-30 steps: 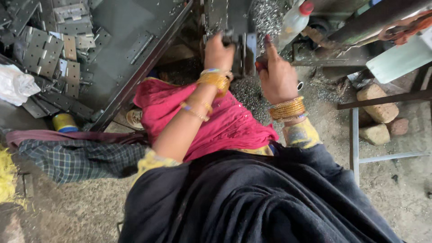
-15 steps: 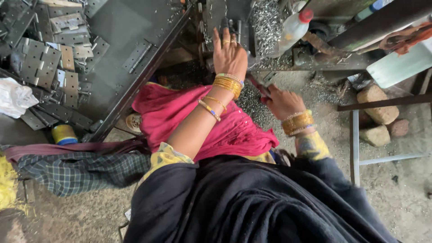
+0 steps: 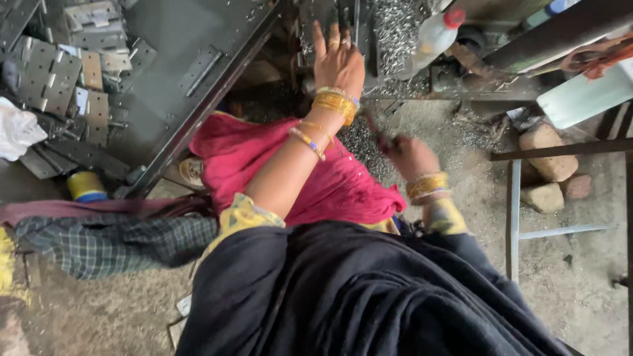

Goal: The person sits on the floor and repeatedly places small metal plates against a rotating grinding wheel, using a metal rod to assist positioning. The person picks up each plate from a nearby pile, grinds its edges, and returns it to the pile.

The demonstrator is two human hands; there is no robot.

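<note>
Hands at a metal-working machine, top centre of frame.

Left hand (image 3: 337,60) stretched up with fingers spread flat on the machine bed (image 3: 369,39) amid metal shavings (image 3: 394,29), grip wide, holding nothing. Right hand (image 3: 410,157) lower, centre-right, grip narrow around a thin dark tool (image 3: 377,132), blurred. Stacked hinge plates (image 3: 59,72) upper left, within reach; plastic bottle (image 3: 435,36) just beside the bed.

Metal plates (image 3: 56,79) lay stacked far left, tape roll (image 3: 86,186) on the floor below them, machine bed (image 3: 369,39) ahead with shavings (image 3: 395,26) on it, plastic bottle (image 3: 435,36) right of those, stones (image 3: 547,161) far right.
</note>
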